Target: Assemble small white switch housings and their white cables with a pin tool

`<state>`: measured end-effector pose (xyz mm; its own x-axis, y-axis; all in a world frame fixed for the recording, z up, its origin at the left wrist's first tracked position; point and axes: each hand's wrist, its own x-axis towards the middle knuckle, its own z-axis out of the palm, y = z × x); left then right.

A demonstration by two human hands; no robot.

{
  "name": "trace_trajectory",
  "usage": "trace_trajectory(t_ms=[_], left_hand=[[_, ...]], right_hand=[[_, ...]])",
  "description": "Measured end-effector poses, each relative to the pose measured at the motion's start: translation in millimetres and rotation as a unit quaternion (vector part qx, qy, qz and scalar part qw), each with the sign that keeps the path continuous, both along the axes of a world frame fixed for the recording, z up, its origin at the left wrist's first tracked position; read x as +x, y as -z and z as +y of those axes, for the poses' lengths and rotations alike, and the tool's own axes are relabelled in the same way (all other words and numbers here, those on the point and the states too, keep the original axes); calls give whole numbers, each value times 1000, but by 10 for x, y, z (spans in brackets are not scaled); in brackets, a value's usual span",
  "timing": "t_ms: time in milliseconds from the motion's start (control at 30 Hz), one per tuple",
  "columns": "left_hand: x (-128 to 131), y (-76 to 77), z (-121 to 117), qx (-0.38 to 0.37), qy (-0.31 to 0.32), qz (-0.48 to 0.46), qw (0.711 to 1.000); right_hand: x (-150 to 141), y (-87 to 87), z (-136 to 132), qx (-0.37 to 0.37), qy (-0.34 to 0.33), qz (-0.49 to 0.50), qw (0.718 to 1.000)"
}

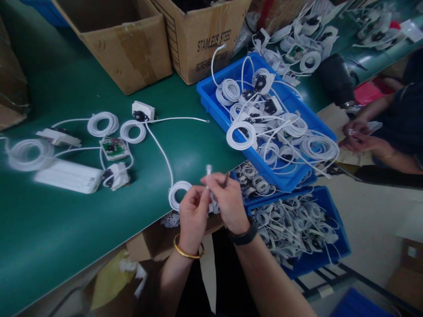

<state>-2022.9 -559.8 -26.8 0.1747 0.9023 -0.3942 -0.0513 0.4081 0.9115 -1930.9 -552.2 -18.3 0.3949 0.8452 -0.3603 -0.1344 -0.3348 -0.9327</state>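
My left hand [194,215] and my right hand [229,200] meet at the table's front edge. Pinched between both is a white cable [209,170], its pale tip pointing up. The tip is too small to make out clearly. A thin brown stick-like tool [226,178] pokes out of my right hand; its lower part is hidden. Just left of my left hand, a white cable coil [179,196] lies on the table edge. Its lead runs up to a white and black module [143,112] on the green table [66,211].
Coiled cables with modules fill a blue tray [218,110]; more blue bins [343,246] stand below. Left on the table lie a white power-bank-like block [69,176] and a circuit board [114,148]. Cardboard boxes [132,53] stand behind. At right, another person's hands [366,138] work.
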Motion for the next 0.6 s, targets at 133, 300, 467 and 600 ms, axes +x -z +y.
trace_trajectory(t_ms=[133, 300, 467, 600], left_hand=[[-4, -2, -22, -2, -18, 4, 1000], [2, 26, -96, 38, -23, 79, 996], [4, 23, -111, 75, -10, 122, 990], [-11, 16, -139, 132, 3, 172, 976]], right_hand=[[-30, -10, -20, -5, 6, 17, 1000], [-69, -56, -43, -35, 26, 67, 997], [-84, -82, -53, -23, 39, 81, 996], [-104, -28, -53, -19, 75, 113, 991]])
